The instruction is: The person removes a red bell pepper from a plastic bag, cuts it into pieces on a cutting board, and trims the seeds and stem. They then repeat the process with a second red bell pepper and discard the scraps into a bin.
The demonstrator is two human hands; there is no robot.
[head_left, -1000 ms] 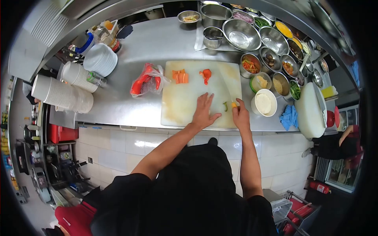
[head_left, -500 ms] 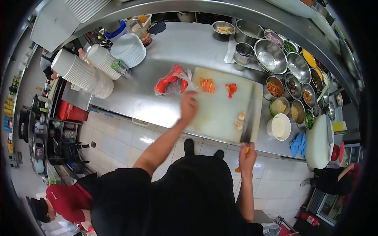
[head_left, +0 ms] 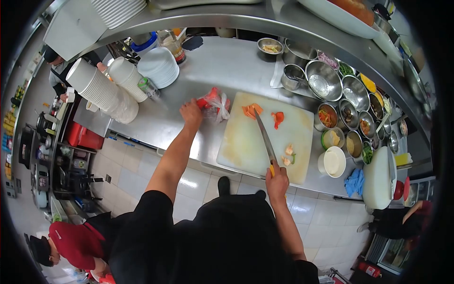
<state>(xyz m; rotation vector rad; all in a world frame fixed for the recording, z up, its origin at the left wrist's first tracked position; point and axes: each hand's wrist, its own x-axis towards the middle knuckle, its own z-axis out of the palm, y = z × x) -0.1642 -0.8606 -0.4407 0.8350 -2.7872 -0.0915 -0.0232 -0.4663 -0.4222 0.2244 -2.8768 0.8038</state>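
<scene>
My left hand [head_left: 191, 113] is at the left side of a clear plastic bag [head_left: 221, 105] with red peppers [head_left: 212, 94] inside, its fingers closed on the edge. In my right hand [head_left: 277, 182] is a knife [head_left: 266, 138] with a yellow handle. Its blade slants across the white cutting board [head_left: 246, 154], the tip at a cluster of orange-red pepper pieces [head_left: 250, 110]. Another red pepper piece [head_left: 277, 118] lies to the right of the blade. Near the board's lower right are small pale pieces [head_left: 288, 150] and a green bit [head_left: 293, 158].
Several metal bowls [head_left: 323, 80] of cut ingredients line the right, with a white tub [head_left: 332, 162] and blue cloth [head_left: 354, 182]. Stacked white containers [head_left: 97, 87] and plates [head_left: 160, 67] stand left. A shelf [head_left: 213, 21] overhangs the back. Other people are at both sides.
My left hand has moved left from the board's edge to the bag's far side. The knife has swung from the board's right side to the pepper pieces.
</scene>
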